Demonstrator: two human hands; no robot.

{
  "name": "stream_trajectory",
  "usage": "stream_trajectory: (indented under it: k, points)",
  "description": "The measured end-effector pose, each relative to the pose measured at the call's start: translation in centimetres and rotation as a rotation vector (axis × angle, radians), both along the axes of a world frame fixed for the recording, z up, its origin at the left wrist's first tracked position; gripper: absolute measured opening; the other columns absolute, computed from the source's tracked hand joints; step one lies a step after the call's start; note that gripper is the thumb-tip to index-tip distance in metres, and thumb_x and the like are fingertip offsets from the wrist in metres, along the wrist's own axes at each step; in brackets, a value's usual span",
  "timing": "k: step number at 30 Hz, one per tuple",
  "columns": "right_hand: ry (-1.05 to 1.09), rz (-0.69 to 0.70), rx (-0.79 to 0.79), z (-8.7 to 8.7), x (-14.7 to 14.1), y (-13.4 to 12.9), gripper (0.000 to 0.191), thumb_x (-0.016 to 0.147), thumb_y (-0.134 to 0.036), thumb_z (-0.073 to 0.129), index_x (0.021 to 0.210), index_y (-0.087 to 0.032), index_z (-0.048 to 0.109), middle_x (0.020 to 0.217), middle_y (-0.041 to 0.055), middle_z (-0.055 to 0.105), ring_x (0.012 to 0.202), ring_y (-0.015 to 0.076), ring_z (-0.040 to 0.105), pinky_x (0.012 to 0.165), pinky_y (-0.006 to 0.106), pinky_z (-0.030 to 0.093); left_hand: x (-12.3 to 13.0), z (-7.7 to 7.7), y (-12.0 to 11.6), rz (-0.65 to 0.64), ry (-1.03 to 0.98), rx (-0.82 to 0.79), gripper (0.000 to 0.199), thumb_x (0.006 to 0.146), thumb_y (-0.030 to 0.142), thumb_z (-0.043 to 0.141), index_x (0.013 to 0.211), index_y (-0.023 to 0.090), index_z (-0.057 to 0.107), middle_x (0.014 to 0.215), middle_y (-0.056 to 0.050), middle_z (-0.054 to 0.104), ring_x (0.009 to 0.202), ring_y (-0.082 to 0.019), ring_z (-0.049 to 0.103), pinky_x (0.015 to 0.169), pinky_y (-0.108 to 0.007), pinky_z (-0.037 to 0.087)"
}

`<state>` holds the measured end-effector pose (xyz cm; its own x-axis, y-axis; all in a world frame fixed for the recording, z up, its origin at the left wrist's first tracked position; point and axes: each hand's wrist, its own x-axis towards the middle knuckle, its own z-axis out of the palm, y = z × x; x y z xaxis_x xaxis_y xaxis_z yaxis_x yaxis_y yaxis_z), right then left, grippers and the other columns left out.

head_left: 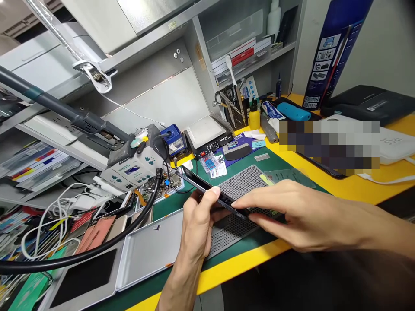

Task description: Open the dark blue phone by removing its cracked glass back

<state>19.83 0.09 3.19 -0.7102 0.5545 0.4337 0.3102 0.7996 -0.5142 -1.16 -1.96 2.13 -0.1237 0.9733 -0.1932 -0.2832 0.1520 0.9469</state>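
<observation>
A dark, thin phone point(202, 183) is held tilted above the workbench, its edge turned toward me. My left hand point(197, 220) grips it from the left, the thumb on top and the fingers underneath. At the phone's near end, my right hand point(285, 214) has thumb and forefinger on either side of the edge; whether a small part lies between them is hidden. Beneath both hands lies a grey perforated mat point(241, 183) on a green work mat point(285, 166). The phone's inner side is mostly out of sight.
Left of my hands are a shallow white tray point(152, 246) and a thick black hose point(106, 246). A grey rework station point(129, 170), a parts tray point(164, 185) and a yellow bottle point(254, 115) stand behind. A white power bank point(395, 144) sits at right.
</observation>
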Motion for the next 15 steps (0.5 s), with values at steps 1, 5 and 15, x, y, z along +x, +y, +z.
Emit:
stream_trajectory:
  k: [1, 5, 15]
  points:
    - [-0.018, 0.013, 0.001, 0.0, 0.1, 0.1, 0.034, 0.094, -0.013, 0.055, 0.125, -0.022, 0.066, 0.109, -0.0001, 0.076, 0.094, 0.0148, 0.072, 0.08, 0.026, 0.052, 0.0, 0.0, 0.0, -0.004, -0.004, 0.0, 0.025, 0.083, 0.038, 0.077, 0.093, 0.016, 0.072, 0.084, -0.003, 0.073, 0.073, -0.015, 0.066, 0.067, -0.029, 0.06]
    - [-0.063, 0.013, 0.046, 0.0, -0.1, 0.0, 0.032, 0.095, -0.013, 0.055, 0.125, -0.022, 0.065, 0.109, 0.0021, 0.076, 0.093, 0.0175, 0.073, 0.078, 0.03, 0.055, -0.1, 0.1, 0.0, -0.013, -0.022, -0.006, 0.026, 0.082, 0.038, 0.077, 0.092, 0.015, 0.072, 0.083, -0.004, 0.073, 0.072, -0.014, 0.067, 0.065, -0.026, 0.059]
    - [0.195, -0.134, 0.138, -1.9, -1.6, -1.7, 0.035, 0.087, -0.004, 0.054, 0.118, -0.016, 0.064, 0.107, 0.0078, 0.078, 0.088, 0.0194, 0.076, 0.079, 0.028, 0.058, -0.4, -0.1, -0.2, 0.007, -0.05, -0.031, 0.039, 0.077, 0.039, 0.08, 0.103, 0.014, 0.066, 0.086, -0.005, 0.073, 0.077, -0.017, 0.07, 0.069, -0.029, 0.06]
